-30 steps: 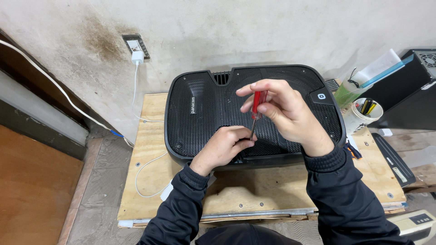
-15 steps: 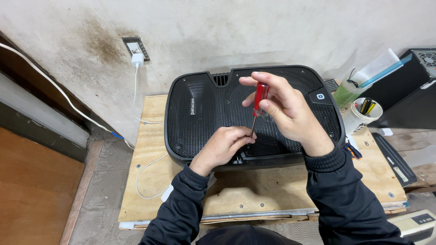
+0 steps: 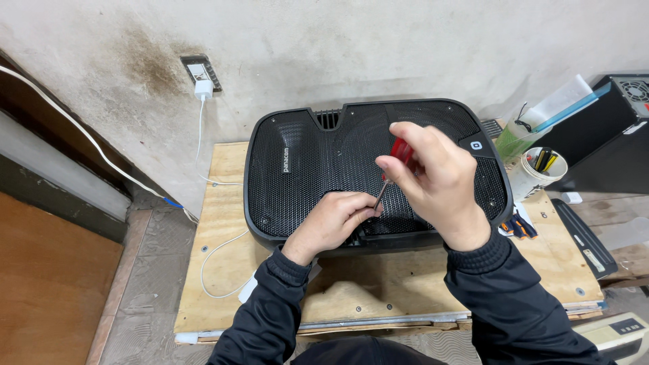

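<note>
A large black device with a mesh grille cover (image 3: 318,169) lies flat on a plywood board (image 3: 223,203). My right hand (image 3: 436,179) grips a red-handled screwdriver (image 3: 399,154) held upright, its thin shaft running down toward the device's front edge. My left hand (image 3: 334,223) rests on the grille near the front edge, fingers curled around the screwdriver's tip. Whether it pinches a screw is hidden.
A white cup of pens (image 3: 537,172) and a green-and-clear container (image 3: 520,135) stand at the right. Orange-handled pliers (image 3: 517,226) lie by the device's right corner. A white charger (image 3: 201,88) sits in a wall outlet, its cable trailing over the board. A black computer case (image 3: 608,128) stands far right.
My right hand has turned on the screwdriver handle and shifted slightly. My left hand stays at the tip by the device's front edge.
</note>
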